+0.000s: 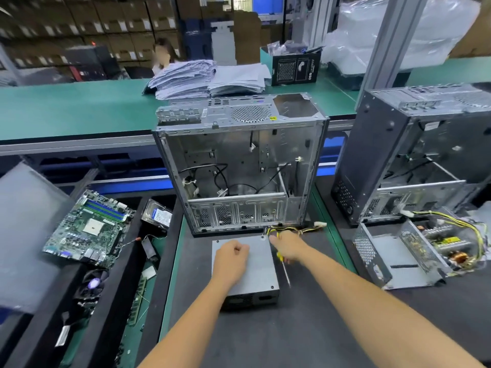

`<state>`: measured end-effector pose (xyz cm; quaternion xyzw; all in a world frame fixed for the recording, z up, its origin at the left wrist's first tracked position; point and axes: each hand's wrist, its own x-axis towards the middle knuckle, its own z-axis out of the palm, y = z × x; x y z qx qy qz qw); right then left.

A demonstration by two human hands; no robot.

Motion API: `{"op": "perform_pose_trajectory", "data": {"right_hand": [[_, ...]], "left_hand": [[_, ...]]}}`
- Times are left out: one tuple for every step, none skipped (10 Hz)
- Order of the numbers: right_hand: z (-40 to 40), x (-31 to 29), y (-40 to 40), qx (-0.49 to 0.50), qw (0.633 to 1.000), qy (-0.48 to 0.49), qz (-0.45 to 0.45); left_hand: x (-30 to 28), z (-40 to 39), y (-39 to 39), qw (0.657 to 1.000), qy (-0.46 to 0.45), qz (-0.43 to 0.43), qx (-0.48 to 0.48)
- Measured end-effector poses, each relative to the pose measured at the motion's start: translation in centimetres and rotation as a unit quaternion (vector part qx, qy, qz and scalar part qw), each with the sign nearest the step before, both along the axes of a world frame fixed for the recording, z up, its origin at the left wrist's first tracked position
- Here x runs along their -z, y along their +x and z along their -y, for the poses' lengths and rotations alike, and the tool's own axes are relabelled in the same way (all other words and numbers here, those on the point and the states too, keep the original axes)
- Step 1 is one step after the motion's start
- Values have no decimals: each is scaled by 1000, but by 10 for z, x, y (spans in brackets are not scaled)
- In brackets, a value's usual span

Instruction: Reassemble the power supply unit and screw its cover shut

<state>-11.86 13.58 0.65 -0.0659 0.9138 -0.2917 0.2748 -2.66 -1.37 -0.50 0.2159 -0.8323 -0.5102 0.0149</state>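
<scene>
Hands (231, 257) on power supply unit (245, 272)

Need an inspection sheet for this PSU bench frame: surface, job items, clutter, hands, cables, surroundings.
Surface: dark mat with a green strip beside it.
Job's things: closed power supply unit lies flat before the open computer case; screwdriver, yellow handle, shaft pointing towards the camera.
Clutter: motherboard and hard drive to the left; second case and an opened supply to the right.
Hands: left hand rests on the cover, fingers curled; right hand grips the screwdriver at the unit's far right corner.
Cables: yellow and black wire bundle leaves the unit's far end.
Surroundings: paper stacks on the green bench behind; stacked boxes beyond.
</scene>
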Motion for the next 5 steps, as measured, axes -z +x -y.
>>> {"op": "perform_pose_trajectory", "data": {"right_hand": [[7,21,6,-4,999,16,32],[9,31,9,-5,998,25,50],[7,35,12,0,998,47,34],[7,27,18,4,999,42,11],[-7,29,44,42,998,-24,-38]], "left_hand": [[4,7,8,999,35,-26,-31],[7,13,8,995,-4,-54,-85],[8,21,13,990,-37,-65,-120],[-1,34,13,993,-23,-45,-108],[-3,47,38,994,41,-40,-94]]}}
